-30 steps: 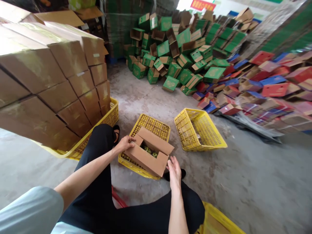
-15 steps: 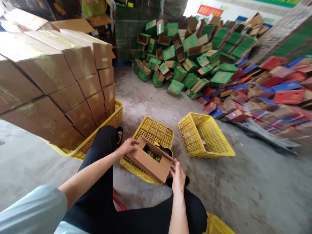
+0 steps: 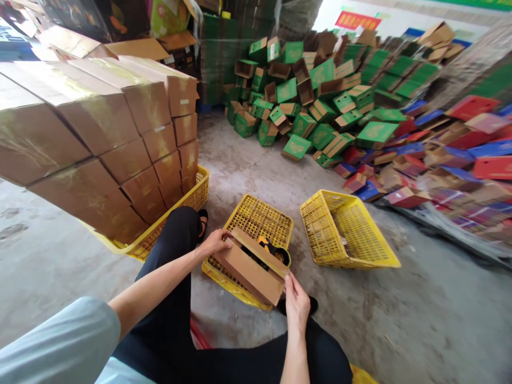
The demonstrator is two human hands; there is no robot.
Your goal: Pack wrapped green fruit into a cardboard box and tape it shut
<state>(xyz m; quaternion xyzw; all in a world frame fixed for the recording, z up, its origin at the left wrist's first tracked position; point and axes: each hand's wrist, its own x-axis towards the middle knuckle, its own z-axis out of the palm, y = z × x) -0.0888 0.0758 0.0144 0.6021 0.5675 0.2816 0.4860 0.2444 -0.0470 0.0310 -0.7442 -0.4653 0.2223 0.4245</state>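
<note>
A small brown cardboard box [image 3: 248, 272] rests on an upturned yellow plastic crate [image 3: 259, 212] between my knees. Its two long flaps are folded inward, with a narrow dark gap between them; the contents are mostly hidden. My left hand [image 3: 216, 242] is closed on the box's left end, at the flap edges. At the opposite end my right hand [image 3: 296, 303] pinches the corner of the far flap. Just behind the box lies a black and yellow tape dispenser [image 3: 276, 249], partly covered by it.
Sealed brown cartons [image 3: 96, 122] are stacked on my left in a yellow crate [image 3: 202, 188]. Another yellow crate [image 3: 316, 229] lies to the right. Farther back are heaps of green boxes [image 3: 296, 148] and red and blue boxes [image 3: 408, 197] on the concrete floor [image 3: 256, 165].
The box's long flaps have come down toward each other, hiding the green contents that showed before. My right hand's fingers have closed on the flap corner. The whole view has shifted slightly.
</note>
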